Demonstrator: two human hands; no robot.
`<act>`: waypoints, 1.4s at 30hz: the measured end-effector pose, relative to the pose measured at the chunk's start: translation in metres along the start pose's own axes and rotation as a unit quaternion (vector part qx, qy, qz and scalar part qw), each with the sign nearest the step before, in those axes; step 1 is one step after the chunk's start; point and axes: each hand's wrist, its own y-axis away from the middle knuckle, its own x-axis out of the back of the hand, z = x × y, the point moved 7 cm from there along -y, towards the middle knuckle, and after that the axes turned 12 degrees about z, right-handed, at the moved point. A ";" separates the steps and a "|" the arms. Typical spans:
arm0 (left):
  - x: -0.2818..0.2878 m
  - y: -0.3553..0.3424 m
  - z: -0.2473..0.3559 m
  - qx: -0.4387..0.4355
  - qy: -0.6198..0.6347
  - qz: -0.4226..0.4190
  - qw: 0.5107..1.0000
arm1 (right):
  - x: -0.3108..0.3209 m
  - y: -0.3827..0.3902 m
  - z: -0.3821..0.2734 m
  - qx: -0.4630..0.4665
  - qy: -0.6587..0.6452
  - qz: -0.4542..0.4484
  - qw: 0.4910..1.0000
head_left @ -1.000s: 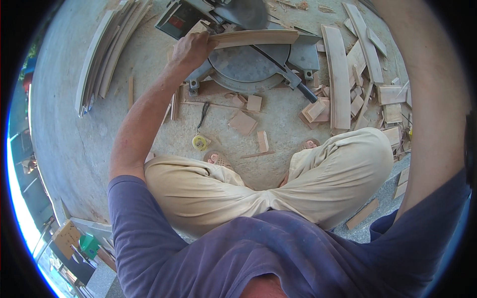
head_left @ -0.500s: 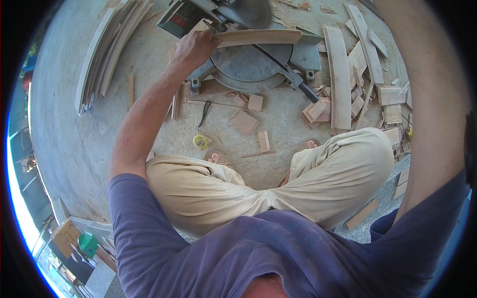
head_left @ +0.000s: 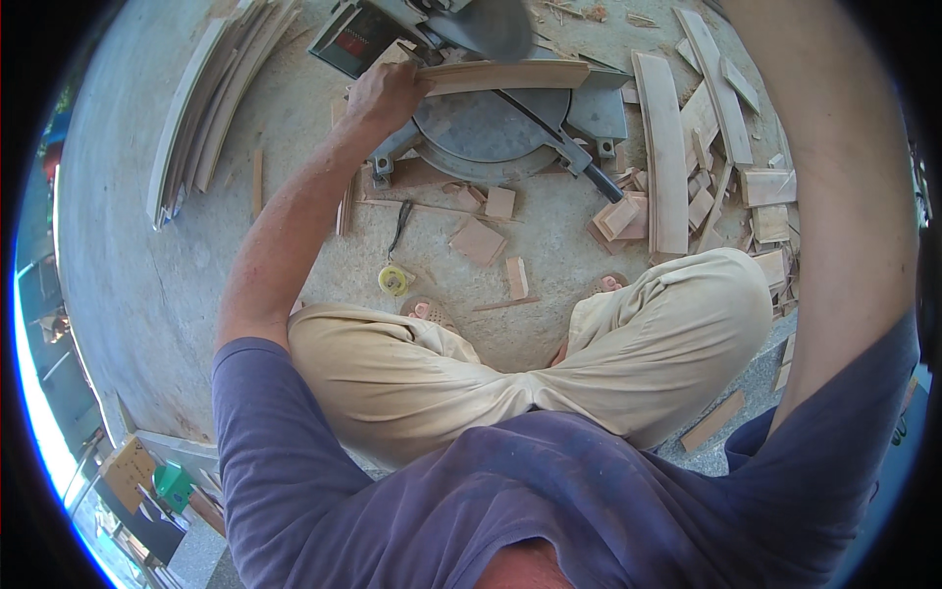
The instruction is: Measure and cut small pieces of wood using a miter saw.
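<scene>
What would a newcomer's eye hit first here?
Probably the miter saw at top centre, with the left hand gripping the left end of a wood strip set across it. After that, the stacked boards at upper left and the yellow tape measure on the floor, nearer the person than the saw.

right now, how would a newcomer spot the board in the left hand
Start at the grey saw at the top, with its round metal table. Across the far side of that table runs a pale wooden board. Unlike the loose boards on the floor, its left end is in the left hand.
</scene>
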 end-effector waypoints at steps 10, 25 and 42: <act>-0.005 -0.002 -0.005 0.003 0.005 0.003 1.000 | 0.004 0.004 0.002 -0.006 -0.009 0.003 1.000; -0.001 -0.001 -0.002 -0.014 0.010 0.026 1.000 | 0.010 0.008 0.005 -0.018 -0.021 0.010 1.000; -0.004 0.000 -0.005 -0.011 0.025 0.032 0.999 | 0.014 0.024 0.007 -0.033 -0.024 0.040 0.998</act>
